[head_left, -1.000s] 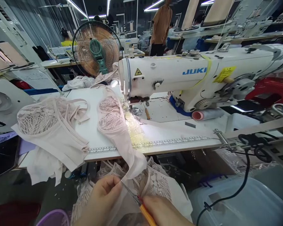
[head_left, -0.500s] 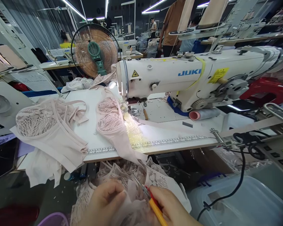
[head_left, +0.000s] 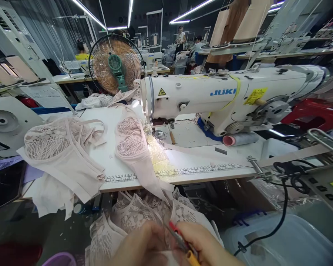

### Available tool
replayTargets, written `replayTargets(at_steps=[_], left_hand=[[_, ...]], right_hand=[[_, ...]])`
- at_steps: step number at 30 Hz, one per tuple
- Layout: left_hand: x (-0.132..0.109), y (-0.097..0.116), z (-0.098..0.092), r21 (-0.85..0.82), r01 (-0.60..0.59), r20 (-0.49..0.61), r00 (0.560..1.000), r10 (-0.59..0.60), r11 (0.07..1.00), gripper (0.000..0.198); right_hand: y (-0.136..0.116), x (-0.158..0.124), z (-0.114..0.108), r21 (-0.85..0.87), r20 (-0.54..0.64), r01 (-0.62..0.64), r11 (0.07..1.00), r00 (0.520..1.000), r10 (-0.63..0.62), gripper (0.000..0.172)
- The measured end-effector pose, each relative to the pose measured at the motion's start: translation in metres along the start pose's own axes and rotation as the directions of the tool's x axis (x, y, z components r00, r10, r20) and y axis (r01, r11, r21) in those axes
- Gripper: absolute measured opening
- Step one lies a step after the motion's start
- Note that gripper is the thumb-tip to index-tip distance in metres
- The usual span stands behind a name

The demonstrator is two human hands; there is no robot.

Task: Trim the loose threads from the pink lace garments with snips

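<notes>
In the lower middle of the head view, my right hand (head_left: 202,240) is closed round a pair of scissors (head_left: 180,241) with orange and red handles. The blades point up and to the left, close to the fingers of my left hand (head_left: 143,242). My left hand is curled on pale pink bra fabric; its fingertips are partly hidden. Pale pink lace bras (head_left: 135,216) lie in a heap just beyond my hands, below the table edge. Another lace bra (head_left: 130,144) rests on the table beside the needle area, its band hanging over the edge.
A white sewing machine (head_left: 194,92) stands on the table (head_left: 113,170). More bra pieces (head_left: 55,147) lie at left, near a phone (head_left: 7,181). A fan (head_left: 116,64) is behind. At right are a metal bracket (head_left: 259,170), a cable and a plastic bin (head_left: 288,236).
The scissors and my right hand have shifted slightly lower, and my two hands are closer together. The whole view has tilted a little, so the table appears slightly lower.
</notes>
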State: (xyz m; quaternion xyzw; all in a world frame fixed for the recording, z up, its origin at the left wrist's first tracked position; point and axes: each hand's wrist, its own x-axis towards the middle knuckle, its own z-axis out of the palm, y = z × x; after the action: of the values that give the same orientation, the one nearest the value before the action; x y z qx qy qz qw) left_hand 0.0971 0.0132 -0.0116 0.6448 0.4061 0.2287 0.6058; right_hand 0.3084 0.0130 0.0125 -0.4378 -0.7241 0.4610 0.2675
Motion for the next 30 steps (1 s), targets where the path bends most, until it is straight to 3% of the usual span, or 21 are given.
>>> replayTargets(at_steps=[1, 3, 6, 10, 15, 20, 22, 24, 28, 30], left_hand=[[-0.002, -0.007, -0.006, 0.17, -0.05, 0.0, 0.999, 0.051, 0.984, 0.027], [-0.007, -0.021, -0.019, 0.501, -0.099, -0.064, 0.987, 0.15, 0.86, 0.024], [-0.016, -0.03, -0.04, 0.744, -0.08, -0.104, 0.967, 0.234, 0.664, 0.027], [-0.02, -0.017, -0.057, 0.813, -0.098, -0.045, 0.972, 0.23, 0.574, 0.023], [-0.015, -0.003, -0.053, 0.865, -0.179, 0.099, 0.977, 0.191, 0.469, 0.02], [-0.014, -0.015, -0.045, 0.893, -0.31, 0.184, 0.913, 0.363, 0.326, 0.022], [-0.015, -0.016, -0.048, 0.878, -0.351, 0.21, 0.893, 0.397, 0.325, 0.025], [-0.015, -0.01, -0.053, 0.847, -0.347, 0.191, 0.906, 0.378, 0.403, 0.025], [-0.014, 0.014, -0.061, 0.718, -0.201, 0.17, 0.979, 0.111, 0.667, 0.024], [-0.012, 0.027, -0.061, 0.674, -0.13, 0.167, 0.986, 0.021, 0.727, 0.021]], right_hand=[[0.003, -0.001, -0.006, -0.058, -0.02, 0.002, 0.998, 1.0, -0.003, 0.025], [0.009, -0.004, -0.022, -0.143, -0.057, -0.006, 0.99, 0.998, -0.002, 0.025], [0.018, -0.009, -0.046, -0.182, -0.12, -0.024, 0.983, 0.993, 0.002, 0.029], [0.034, -0.012, -0.06, -0.251, -0.156, -0.122, 0.96, 0.984, 0.084, 0.031], [0.049, -0.015, -0.061, -0.257, -0.191, -0.192, 0.947, 0.971, 0.145, 0.03], [0.052, -0.022, -0.064, -0.165, -0.186, -0.19, 0.968, 0.97, 0.159, 0.025], [0.053, -0.025, -0.064, -0.105, -0.189, -0.181, 0.978, 0.969, 0.159, 0.023], [0.055, -0.029, -0.063, -0.074, -0.212, -0.162, 0.984, 0.967, 0.143, 0.022], [0.06, -0.04, -0.058, -0.086, -0.235, -0.094, 0.992, 0.969, 0.071, 0.023], [0.062, -0.047, -0.055, -0.095, -0.233, -0.07, 0.993, 0.971, 0.046, 0.023]])
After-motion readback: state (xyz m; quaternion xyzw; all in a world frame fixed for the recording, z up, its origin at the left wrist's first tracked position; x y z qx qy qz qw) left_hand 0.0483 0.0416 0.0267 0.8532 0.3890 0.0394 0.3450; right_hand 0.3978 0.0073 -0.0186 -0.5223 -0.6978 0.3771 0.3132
